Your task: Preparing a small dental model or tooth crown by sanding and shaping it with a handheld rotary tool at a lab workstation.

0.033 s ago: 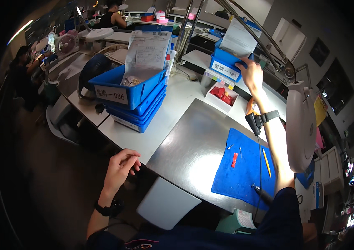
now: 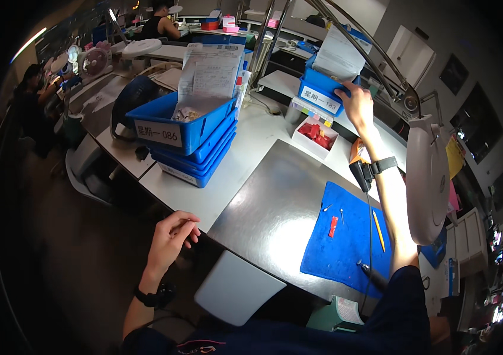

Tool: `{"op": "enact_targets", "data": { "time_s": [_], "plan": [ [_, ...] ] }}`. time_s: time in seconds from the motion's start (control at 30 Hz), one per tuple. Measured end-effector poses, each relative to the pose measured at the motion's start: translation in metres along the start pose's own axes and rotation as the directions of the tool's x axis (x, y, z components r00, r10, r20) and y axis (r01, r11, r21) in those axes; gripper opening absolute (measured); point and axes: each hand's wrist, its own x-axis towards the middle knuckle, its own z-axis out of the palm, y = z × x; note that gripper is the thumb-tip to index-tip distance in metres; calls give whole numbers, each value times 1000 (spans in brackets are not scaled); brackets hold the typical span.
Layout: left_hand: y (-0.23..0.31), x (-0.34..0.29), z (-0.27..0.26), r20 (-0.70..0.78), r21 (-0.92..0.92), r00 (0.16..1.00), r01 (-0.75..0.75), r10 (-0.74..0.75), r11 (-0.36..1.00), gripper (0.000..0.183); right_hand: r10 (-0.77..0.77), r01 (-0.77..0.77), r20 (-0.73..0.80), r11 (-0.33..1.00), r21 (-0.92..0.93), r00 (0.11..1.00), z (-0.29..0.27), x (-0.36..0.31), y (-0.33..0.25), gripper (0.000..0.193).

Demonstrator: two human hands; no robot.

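Note:
My right hand [image 2: 358, 108] reaches to the back right, fingers bent over the near right edge of a blue plastic bin [image 2: 317, 83]. A white label is on the bin's front, and printed sheets stand up inside it. My left hand [image 2: 172, 238] hangs in the air beside the desk's near left edge, its fingers loosely curled and slightly apart, with nothing visible in it. A blue cloth [image 2: 328, 254] lies on the desk, bearing a small red piece [image 2: 333, 227], a yellow pencil-like stick [image 2: 378, 231] and two thin small tools. A dark handpiece [image 2: 373, 276] rests at its near edge.
Stacked blue bins [image 2: 195, 133] stand at the left of the desk, the top one holding small bags and papers. A white box of red pieces [image 2: 312, 151] sits below the right bin. A lamp head [image 2: 428, 177] hangs beside my right arm. Other people work at the far left.

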Motion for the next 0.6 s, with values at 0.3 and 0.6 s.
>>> {"op": "enact_targets", "data": {
  "time_s": [0.3, 0.6],
  "plan": [
    [23, -26, -11, 32, 27, 996, -85, 84, 996, 14, -113, 105, -87, 990, -95, 990, -29, -50, -26, 73],
    [115, -39, -3, 251, -234, 885, -337, 391, 912, 20, -271, 220, 266, 954, 206, 925, -89, -147, -80, 63]
  ]
}}
